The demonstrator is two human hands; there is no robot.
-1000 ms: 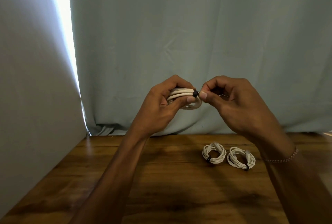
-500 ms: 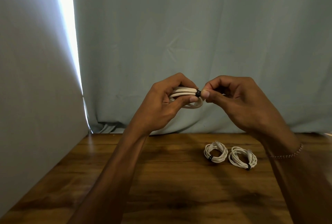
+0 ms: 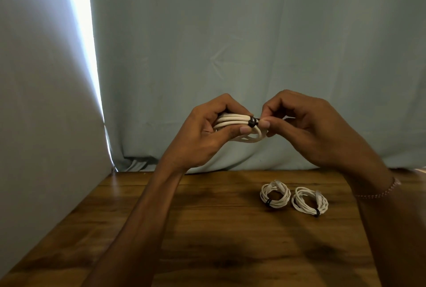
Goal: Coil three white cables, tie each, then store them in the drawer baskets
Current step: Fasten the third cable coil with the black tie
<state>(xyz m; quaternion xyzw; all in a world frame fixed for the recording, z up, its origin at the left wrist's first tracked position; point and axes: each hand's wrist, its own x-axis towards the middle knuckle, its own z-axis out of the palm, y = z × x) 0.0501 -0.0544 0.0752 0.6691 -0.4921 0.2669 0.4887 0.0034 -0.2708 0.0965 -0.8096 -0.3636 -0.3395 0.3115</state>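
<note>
Three cables on hand, one in work, two done.

Item in work: third coil (image 3: 239, 125), held up in the air above the table (image 3: 207, 229), well clear of its far edge. My left hand (image 3: 202, 134) is curled round the loops, thumb pressed just short of the black tie (image 3: 252, 123). My right hand (image 3: 299, 125) pinches the tail of that tie between thumb and forefinger, other fingers curled in.

Change over the last second: slight. Both hands have stayed locked on the coil; the tie sits tight against the strands, as it did a moment ago, with the tail drawn a little further out. I judge the cinch nearly finished.

Items done: two tied coils lying on the table, right of centre, the left one (image 3: 275, 195) just beside the right one (image 3: 310, 201), each with a black band.

Outstanding: storage. No drawer or basket is in view.
</note>
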